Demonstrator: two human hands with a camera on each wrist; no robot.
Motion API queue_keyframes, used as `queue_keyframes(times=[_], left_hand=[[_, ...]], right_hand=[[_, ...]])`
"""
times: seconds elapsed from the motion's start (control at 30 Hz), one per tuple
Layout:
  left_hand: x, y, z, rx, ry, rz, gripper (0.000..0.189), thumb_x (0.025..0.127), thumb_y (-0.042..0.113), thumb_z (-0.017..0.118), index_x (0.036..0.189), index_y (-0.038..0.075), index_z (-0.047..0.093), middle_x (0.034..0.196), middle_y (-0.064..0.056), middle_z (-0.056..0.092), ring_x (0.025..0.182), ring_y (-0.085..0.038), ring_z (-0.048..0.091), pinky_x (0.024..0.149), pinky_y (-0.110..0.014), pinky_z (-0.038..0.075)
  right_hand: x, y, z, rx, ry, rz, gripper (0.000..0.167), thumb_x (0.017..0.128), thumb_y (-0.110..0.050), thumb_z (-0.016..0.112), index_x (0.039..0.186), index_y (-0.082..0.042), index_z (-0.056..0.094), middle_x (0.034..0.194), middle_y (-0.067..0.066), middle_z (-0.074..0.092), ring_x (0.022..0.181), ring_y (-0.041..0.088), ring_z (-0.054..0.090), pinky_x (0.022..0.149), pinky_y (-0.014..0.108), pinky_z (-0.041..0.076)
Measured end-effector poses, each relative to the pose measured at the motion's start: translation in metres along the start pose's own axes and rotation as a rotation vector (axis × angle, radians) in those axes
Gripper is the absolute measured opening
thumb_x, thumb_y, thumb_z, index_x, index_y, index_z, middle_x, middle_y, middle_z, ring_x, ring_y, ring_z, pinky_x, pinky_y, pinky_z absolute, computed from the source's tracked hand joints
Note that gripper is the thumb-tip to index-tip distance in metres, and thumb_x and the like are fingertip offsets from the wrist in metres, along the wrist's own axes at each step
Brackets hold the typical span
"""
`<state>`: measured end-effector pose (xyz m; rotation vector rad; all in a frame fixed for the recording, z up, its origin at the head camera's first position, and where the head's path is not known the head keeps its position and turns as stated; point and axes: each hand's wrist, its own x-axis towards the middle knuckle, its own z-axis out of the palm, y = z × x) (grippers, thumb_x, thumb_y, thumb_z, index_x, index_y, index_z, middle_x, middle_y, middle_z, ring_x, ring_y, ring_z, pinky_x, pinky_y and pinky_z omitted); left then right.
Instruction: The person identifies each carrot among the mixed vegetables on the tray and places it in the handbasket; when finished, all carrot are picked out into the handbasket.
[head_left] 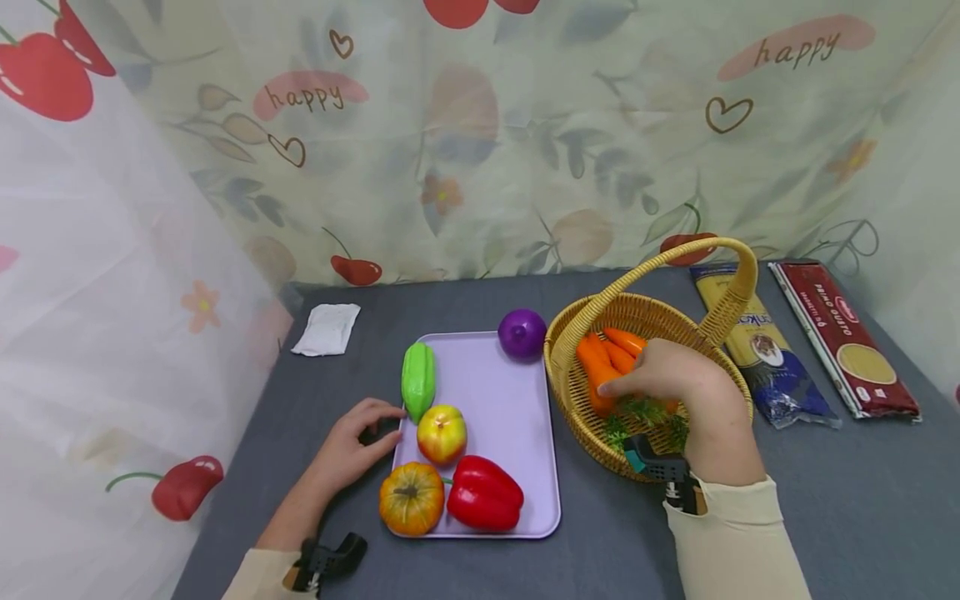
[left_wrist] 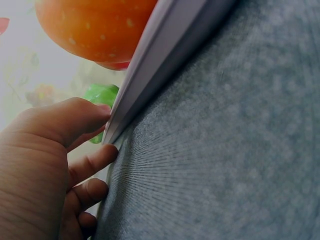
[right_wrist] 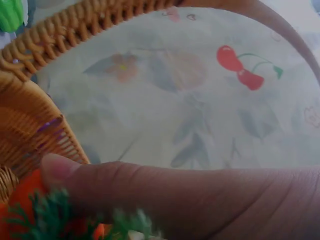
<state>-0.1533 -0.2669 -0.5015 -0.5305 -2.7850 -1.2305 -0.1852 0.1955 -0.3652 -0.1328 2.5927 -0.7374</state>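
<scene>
My left hand (head_left: 356, 442) touches the left rim of a lilac tray (head_left: 517, 417), thumb and fingers bent at its edge. On the tray lie a ridged green star fruit (head_left: 418, 379), a yellow-red peach-like fruit (head_left: 442, 434), a small orange pumpkin (head_left: 412, 500), a red bell pepper (head_left: 486, 493) and, at the far right corner, a purple onion-like ball (head_left: 522, 335). My right hand (head_left: 678, 375) reaches into a wicker basket (head_left: 557, 375) and holds a carrot (head_left: 592, 364) among several with green tops. The thumb presses the carrot; its other fingers are mostly hidden.
The basket's tall handle (head_left: 645, 265) arches over its opening. Right of it lie a yellow-blue pasta pack (head_left: 765, 342) and a dark red spaghetti pack (head_left: 843, 337). A white tissue packet (head_left: 327, 329) sits at the back left. Printed curtains (head_left: 525, 167) stand behind the grey table.
</scene>
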Motion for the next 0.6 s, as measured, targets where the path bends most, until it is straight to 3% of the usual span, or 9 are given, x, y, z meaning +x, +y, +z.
queue_keyframes(times=[0.13,0.3,0.47,0.6], left_hand=[[0.000,-0.001,0.001,0.000,0.001,0.005,0.028,0.092,0.021,0.080,0.119,0.021,0.074,0.113,0.004,0.063,0.093,-0.018,0.051,0.078,-0.031,0.045],[-0.001,-0.003,0.001,-0.004,0.001,0.003,0.028,0.092,0.022,0.080,0.119,0.021,0.074,0.113,0.003,0.063,0.093,-0.018,0.051,0.078,-0.031,0.045],[-0.001,-0.003,0.002,-0.011,0.001,-0.006,0.027,0.092,0.022,0.080,0.119,0.021,0.074,0.113,0.004,0.063,0.093,-0.019,0.051,0.078,-0.031,0.045],[0.000,-0.003,0.002,-0.012,0.002,-0.004,0.027,0.092,0.022,0.080,0.119,0.021,0.074,0.113,0.003,0.063,0.093,-0.019,0.051,0.078,-0.031,0.045]], right_hand=[[0.005,-0.006,0.006,0.042,-0.004,-0.003,0.049,0.079,-0.049,0.085,0.074,-0.010,0.056,0.068,0.001,0.045,0.062,0.019,0.044,0.060,0.032,0.036],[0.010,-0.013,0.013,0.062,-0.005,-0.048,0.052,0.080,-0.040,0.088,0.106,-0.004,0.062,0.087,0.007,0.056,0.076,0.022,0.054,0.068,0.034,0.043],[0.019,-0.021,0.021,0.015,-0.024,-0.084,0.045,0.082,-0.027,0.085,0.115,-0.006,0.062,0.083,0.006,0.057,0.071,0.021,0.055,0.068,0.035,0.045],[0.020,-0.027,0.024,-0.071,-0.012,-0.093,0.045,0.084,-0.024,0.081,0.122,-0.009,0.065,0.114,0.012,0.067,0.100,0.029,0.060,0.078,0.040,0.048]])
